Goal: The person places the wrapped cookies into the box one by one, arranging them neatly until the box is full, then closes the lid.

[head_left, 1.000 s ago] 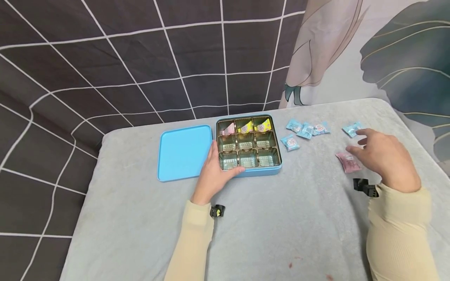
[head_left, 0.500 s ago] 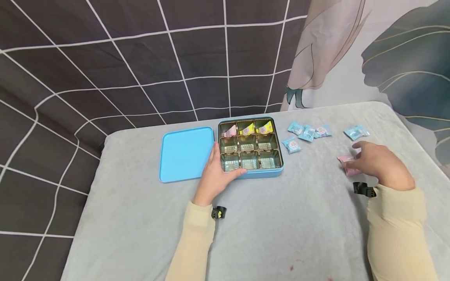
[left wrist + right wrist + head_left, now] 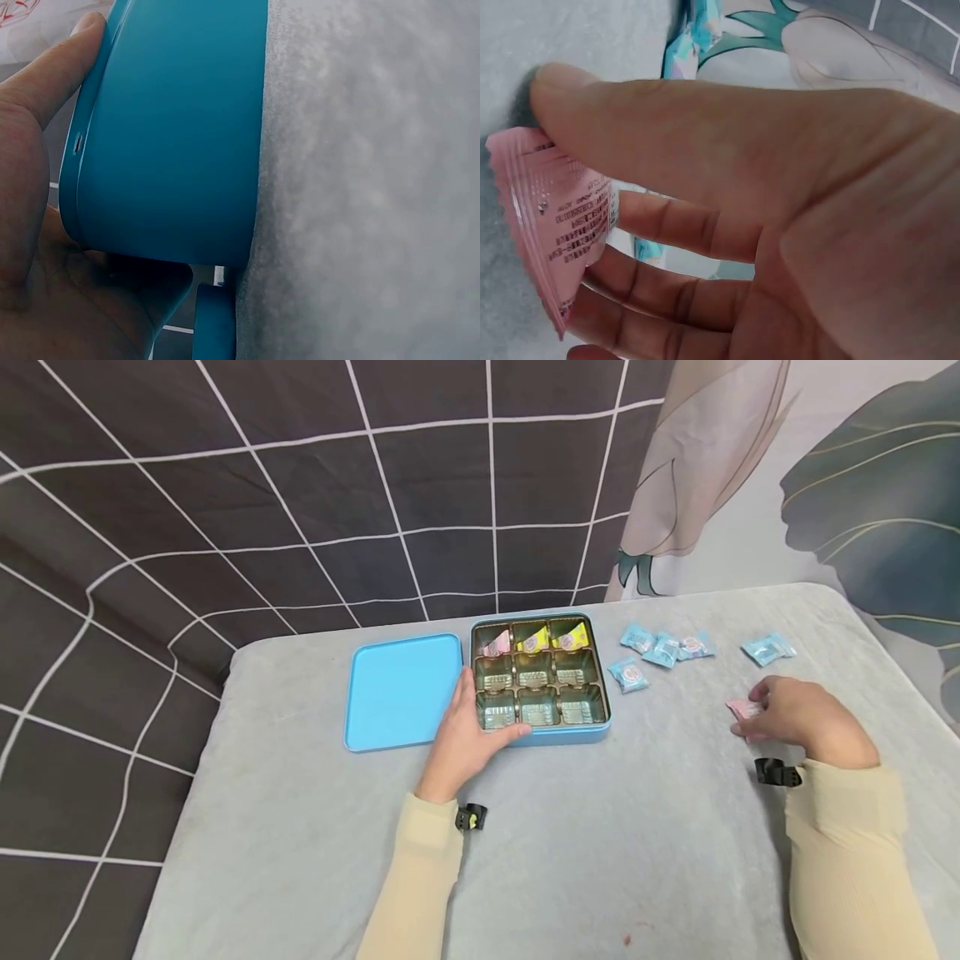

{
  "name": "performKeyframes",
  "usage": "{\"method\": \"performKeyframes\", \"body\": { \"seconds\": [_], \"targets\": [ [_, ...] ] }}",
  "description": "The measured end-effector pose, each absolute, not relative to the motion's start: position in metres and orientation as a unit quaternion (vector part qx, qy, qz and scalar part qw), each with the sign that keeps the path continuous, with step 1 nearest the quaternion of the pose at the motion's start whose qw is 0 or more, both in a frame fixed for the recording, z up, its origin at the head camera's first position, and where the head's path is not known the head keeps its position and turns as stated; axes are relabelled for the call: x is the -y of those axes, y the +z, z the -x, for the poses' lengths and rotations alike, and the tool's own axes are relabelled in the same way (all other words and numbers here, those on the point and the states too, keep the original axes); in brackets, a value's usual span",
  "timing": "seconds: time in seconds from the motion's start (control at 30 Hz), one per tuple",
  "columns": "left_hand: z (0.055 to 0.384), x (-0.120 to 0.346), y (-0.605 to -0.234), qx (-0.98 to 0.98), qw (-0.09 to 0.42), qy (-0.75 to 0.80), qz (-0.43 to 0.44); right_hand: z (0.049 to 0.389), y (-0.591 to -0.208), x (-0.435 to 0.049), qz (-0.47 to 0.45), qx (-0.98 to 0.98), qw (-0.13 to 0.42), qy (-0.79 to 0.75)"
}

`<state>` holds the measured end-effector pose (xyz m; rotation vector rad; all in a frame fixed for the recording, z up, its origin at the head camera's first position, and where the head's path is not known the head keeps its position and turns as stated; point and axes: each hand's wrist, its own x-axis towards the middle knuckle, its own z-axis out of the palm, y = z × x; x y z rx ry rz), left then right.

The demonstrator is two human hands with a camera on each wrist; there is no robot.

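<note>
A blue tin (image 3: 566, 737) with a gold divided insert lies uncovered on the grey cloth. My left hand (image 3: 467, 745) rests at its near left corner, thumb along the front rim and fingers straight against the left side. The left wrist view has the thumb lying on the rim of the tin (image 3: 172, 135). One pink and two yellow wrapped candies (image 3: 532, 641) fill the back row's compartments. Off to the right, my right hand (image 3: 808, 718) pinches a pink wrapped candy (image 3: 738, 707); the right wrist view places that candy (image 3: 562, 225) between thumb and fingers.
Beside the tin's left side lies its blue lid (image 3: 401, 697). Several blue wrapped candies (image 3: 663, 651) lie right of the tin, and a single blue candy (image 3: 768, 648) lies beyond my right hand. A dark gridded curtain (image 3: 360, 485) hangs behind the table (image 3: 600, 843).
My right hand has come down and inward onto the pink candy and now pinches it between thumb and fingers. The left hand stays at the tin's corner; the head view has shifted slightly.
</note>
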<state>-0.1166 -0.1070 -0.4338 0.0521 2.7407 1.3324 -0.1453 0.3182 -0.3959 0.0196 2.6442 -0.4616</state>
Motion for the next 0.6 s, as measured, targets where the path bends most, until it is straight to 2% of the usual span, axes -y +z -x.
{"method": "performKeyframes", "body": {
  "seconds": [0.37, 0.6],
  "targets": [
    [0.117, 0.106, -0.432, -0.897, 0.045, 0.439, -0.016, 0.146, -0.393, -0.313, 0.039, -0.967, 0.179, -0.179],
    [0.116, 0.107, -0.433, -0.898, 0.047, 0.437, -0.017, 0.144, -0.391, -0.305, 0.039, -0.970, 0.120, -0.210]
  ]
}}
